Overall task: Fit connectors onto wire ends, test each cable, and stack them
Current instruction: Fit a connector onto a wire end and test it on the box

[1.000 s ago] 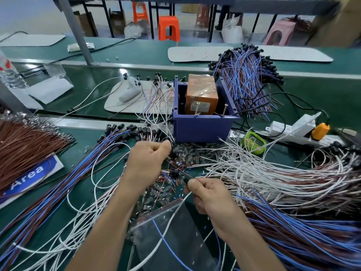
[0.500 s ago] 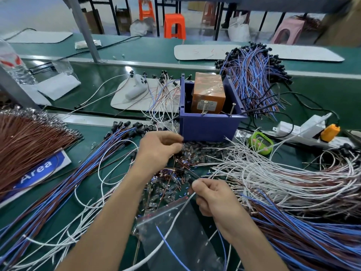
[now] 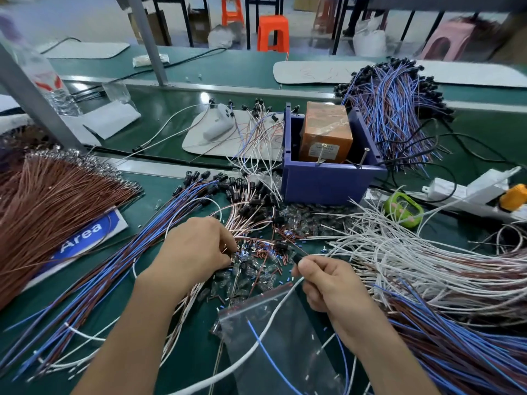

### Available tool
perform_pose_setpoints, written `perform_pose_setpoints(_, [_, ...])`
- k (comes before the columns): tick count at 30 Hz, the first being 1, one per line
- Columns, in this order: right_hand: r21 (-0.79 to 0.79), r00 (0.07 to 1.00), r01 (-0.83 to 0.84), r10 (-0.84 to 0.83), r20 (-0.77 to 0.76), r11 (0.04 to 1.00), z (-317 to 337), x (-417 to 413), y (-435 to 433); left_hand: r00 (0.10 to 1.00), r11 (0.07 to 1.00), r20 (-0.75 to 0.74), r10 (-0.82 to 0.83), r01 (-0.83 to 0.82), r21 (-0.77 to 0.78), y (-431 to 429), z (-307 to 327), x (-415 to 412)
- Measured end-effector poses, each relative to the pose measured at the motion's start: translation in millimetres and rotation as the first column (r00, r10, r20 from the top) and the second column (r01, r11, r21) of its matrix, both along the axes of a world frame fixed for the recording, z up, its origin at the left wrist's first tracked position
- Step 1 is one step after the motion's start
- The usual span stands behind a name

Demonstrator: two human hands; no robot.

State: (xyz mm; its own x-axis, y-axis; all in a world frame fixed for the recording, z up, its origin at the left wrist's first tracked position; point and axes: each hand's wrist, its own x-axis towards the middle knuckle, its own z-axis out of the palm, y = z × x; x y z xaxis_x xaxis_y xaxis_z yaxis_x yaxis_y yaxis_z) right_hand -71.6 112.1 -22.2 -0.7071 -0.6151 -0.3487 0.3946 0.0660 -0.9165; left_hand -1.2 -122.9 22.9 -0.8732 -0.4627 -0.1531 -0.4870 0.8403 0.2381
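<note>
My right hand (image 3: 328, 283) pinches a small black connector (image 3: 297, 258) on the end of a white wire (image 3: 273, 315) that runs down across a clear zip bag (image 3: 279, 346). My left hand (image 3: 196, 249) reaches into a pile of small clear connectors (image 3: 251, 269) and loose wire bits, its fingertips curled among them; what they hold is hidden. A fan of blue and brown cables with black connectors (image 3: 114, 258) lies left of that hand. White cables (image 3: 413, 252) spread out on the right.
A purple bin (image 3: 328, 181) with an orange box (image 3: 325, 132) stands behind the pile. Brown wires (image 3: 48, 201) lie far left, a finished blue bundle (image 3: 396, 109) at the back right. A green gadget (image 3: 402, 208) and white power strip (image 3: 470, 192) sit right.
My left hand has come down from in front of the purple bin into the connector pile. My right hand still pinches the black connector and has shifted slightly right.
</note>
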Motion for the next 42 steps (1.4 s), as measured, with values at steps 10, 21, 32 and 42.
perform_pose_setpoints(10, [0.012, 1.000, 0.018, -0.018, 0.005, 1.000, 2.8, 1.3, 0.3, 0.988, 0.999, -0.147, 0.054, -0.054, 0.008, 2.2, -9.7, 1.0])
perform_pose_setpoints(21, [-0.018, 0.999, 0.040, -0.041, -0.018, 0.999, 9.8, 2.8, -2.9, 0.865, 0.593, -0.343, 0.366, 0.067, 0.802, 28.0, -0.4, 7.0])
perform_pose_setpoints(32, [-0.275, 0.999, 0.032, -0.032, 0.005, 0.961, 14.0, -0.6, 2.3, 0.869, 0.231, -0.349, 0.350, 0.281, 0.932, 57.6, -5.0, -1.6])
perform_pose_setpoints(42, [-0.416, 1.000, 0.019, -0.008, 0.029, 0.909, 8.2, -2.7, 6.6, 0.827, 0.500, -0.525, 0.203, 0.373, 0.781, 68.0, 22.7, 6.6])
